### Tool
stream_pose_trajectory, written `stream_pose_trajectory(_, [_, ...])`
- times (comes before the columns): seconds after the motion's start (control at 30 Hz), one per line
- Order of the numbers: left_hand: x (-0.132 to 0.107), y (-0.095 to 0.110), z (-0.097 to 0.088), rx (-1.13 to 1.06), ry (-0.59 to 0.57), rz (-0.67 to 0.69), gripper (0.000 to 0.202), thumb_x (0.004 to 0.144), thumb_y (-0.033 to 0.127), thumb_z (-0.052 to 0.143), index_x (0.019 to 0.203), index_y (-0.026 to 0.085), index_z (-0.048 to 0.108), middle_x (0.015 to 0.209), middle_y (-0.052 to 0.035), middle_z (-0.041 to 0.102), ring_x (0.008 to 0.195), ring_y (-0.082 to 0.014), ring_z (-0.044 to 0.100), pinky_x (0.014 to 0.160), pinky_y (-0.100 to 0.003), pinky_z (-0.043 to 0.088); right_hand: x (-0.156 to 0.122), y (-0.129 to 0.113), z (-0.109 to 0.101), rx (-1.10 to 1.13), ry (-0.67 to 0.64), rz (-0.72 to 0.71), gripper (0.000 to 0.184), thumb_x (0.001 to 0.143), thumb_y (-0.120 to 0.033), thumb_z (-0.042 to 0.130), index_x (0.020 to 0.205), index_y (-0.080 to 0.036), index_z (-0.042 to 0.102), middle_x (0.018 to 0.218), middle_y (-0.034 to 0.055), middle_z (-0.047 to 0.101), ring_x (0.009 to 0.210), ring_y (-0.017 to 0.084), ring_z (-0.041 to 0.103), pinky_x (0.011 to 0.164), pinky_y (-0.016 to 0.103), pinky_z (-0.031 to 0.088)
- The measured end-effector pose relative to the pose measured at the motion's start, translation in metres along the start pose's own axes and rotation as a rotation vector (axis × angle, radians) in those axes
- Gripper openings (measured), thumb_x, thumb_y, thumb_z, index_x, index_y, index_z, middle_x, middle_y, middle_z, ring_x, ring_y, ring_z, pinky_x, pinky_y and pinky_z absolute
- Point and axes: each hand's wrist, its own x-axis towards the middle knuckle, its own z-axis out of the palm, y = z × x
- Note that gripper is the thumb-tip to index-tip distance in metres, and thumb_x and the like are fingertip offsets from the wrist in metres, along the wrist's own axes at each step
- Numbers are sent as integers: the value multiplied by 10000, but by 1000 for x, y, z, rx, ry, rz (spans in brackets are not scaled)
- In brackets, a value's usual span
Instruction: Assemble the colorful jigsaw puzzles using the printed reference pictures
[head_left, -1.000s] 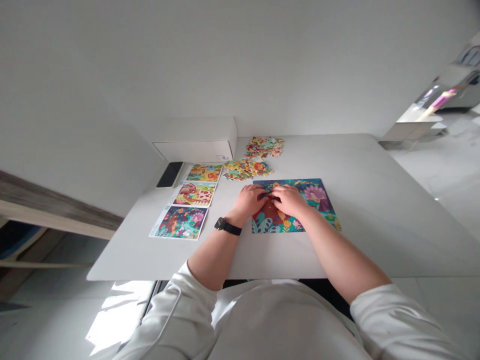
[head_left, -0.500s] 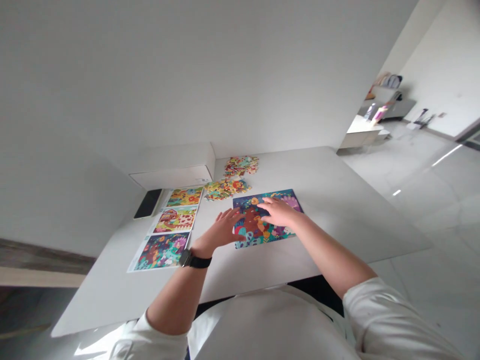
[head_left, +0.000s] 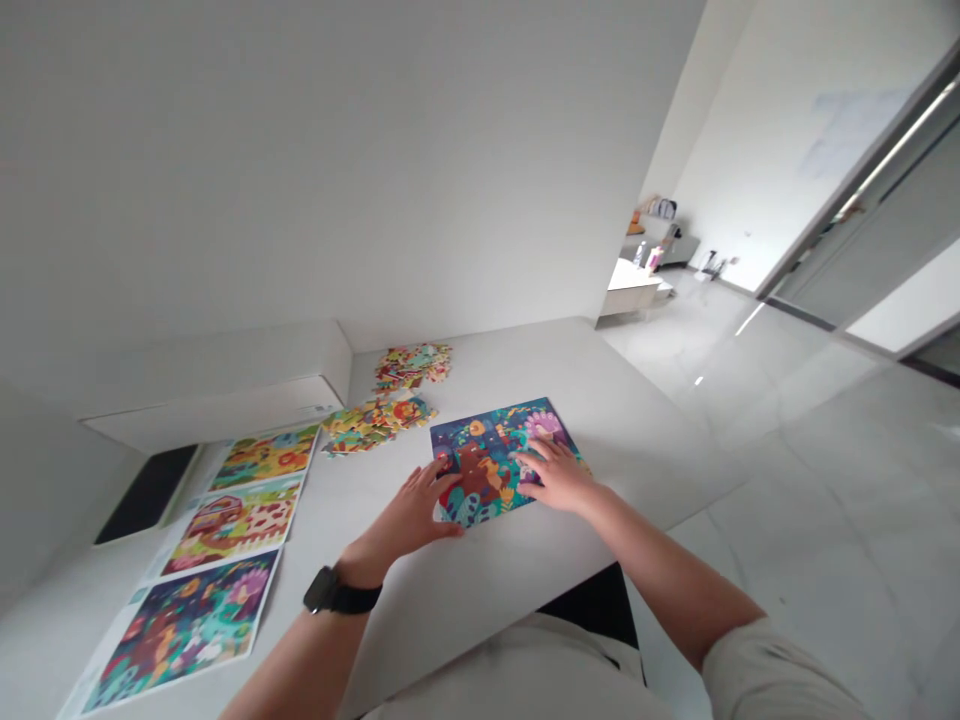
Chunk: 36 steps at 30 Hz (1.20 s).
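A colourful jigsaw puzzle (head_left: 491,460) with a brown bear and a purple peacock lies flat on the white table, its picture joined up. My left hand (head_left: 420,505), with a black watch on the wrist, is at the puzzle's left edge, thumb and fingers apart. Over the right part of the puzzle is my right hand (head_left: 553,474), fingers spread and palm down. Neither hand holds anything I can see. Whether the fingertips press on the puzzle I cannot tell. The hands cover parts of its left edge and lower right.
Two heaps of loose puzzle pieces, the nearer (head_left: 375,420) and the farther (head_left: 412,365), lie behind. At left is a printed picture sheet (head_left: 187,625) below two similar pictures. A dark-screened phone or tablet (head_left: 146,495) lies beside a white box (head_left: 217,375) against the wall.
The view has swung right, so the table things sit further left. My right hand has moved from the puzzle's upper middle to its right part. My left hand stays by the left edge.
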Motion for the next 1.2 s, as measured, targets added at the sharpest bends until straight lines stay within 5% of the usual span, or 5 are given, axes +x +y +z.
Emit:
stream_pose_trajectory(0.2, [73, 22, 12, -26, 49, 60, 812, 761, 556, 933, 1499, 308, 702, 1715, -156, 509, 1585, -451, 481, 1338, -632, 362, 12, 42, -4, -97, 114, 184, 590, 1014, -551, 721, 1575, -380, 648, 1710, 151, 493, 1591, 427, 444, 1287, 629, 377])
stream_pose_trajectory(0.37, [129, 23, 10, 49, 76, 49, 602, 892, 472, 842, 1443, 258, 725, 1673, -166, 559, 1527, -398, 561, 1326, -603, 393, 50, 65, -15, -157, 47, 351, 598, 1089, -541, 575, 1653, -343, 567, 1731, 180, 456, 1577, 440, 437, 1290, 648, 329])
stream_pose_trajectory(0.6, [195, 4, 9, 95, 131, 5, 482, 945, 448, 788, 1383, 251, 747, 1583, -159, 643, 1455, -380, 623, 1283, -572, 449, 122, 107, -30, -131, 13, 314, 587, 1121, -481, 518, 1679, -302, 530, 1755, 162, 438, 1612, 396, 404, 1299, 572, 345])
stream_pose_trajectory(0.87, [244, -20, 11, 37, 213, -48, 319, 990, 321, 726, 1296, 236, 757, 1467, -127, 712, 1373, -317, 664, 1221, -471, 523, 189, 143, -24, -105, 86, 297, 560, 1104, -517, 555, 1635, -343, 586, 1739, 143, 470, 1604, 388, 426, 1303, 573, 348])
stream_pose_trajectory(1.2, [281, -7, 25, 55, 267, -118, 302, 1021, 240, 669, 1317, 210, 724, 1491, -151, 671, 1369, -312, 645, 1219, -459, 520, 226, 174, -32, -97, 100, 309, 548, 1083, -455, 584, 1612, -318, 619, 1715, 131, 500, 1604, 358, 436, 1323, 522, 343])
